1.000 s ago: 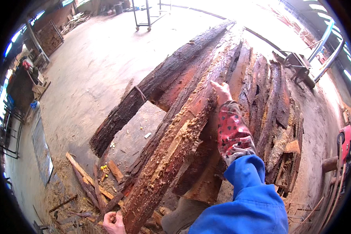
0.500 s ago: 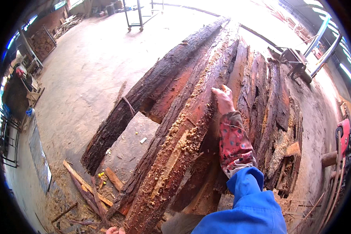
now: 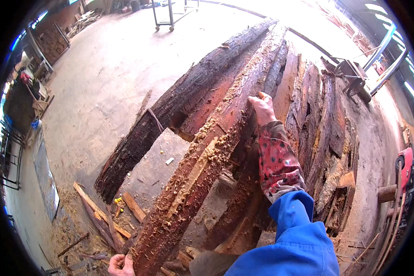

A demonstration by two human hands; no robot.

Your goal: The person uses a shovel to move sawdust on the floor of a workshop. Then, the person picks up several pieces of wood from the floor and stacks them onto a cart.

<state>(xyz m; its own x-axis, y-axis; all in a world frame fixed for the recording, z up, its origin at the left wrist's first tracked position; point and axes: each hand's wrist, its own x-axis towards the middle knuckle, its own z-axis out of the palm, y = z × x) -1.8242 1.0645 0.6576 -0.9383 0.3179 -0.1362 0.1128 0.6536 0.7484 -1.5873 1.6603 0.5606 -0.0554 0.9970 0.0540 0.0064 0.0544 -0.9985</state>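
Observation:
A long reddish-brown timber slab, crusted with sawdust and shavings, runs from the lower edge of the view toward the far end of the stack. My left hand is closed on the left edge of its near end. Farther along, my right hand grips the slab's right edge, some of its fingers hidden by the wood. A dark bark-covered log lies to the left. Under and right of the slab are more rough timbers.
Several bark-covered slabs lie side by side to the right. Broken wood strips and sawdust litter the floor at lower left. A wheeled metal frame stands far off; a cart is at far right, near a red machine.
The slab's near end has shifted and tilted, baring floor and timber on its right. My left hand has come farther into view; my right hand still grips the right edge.

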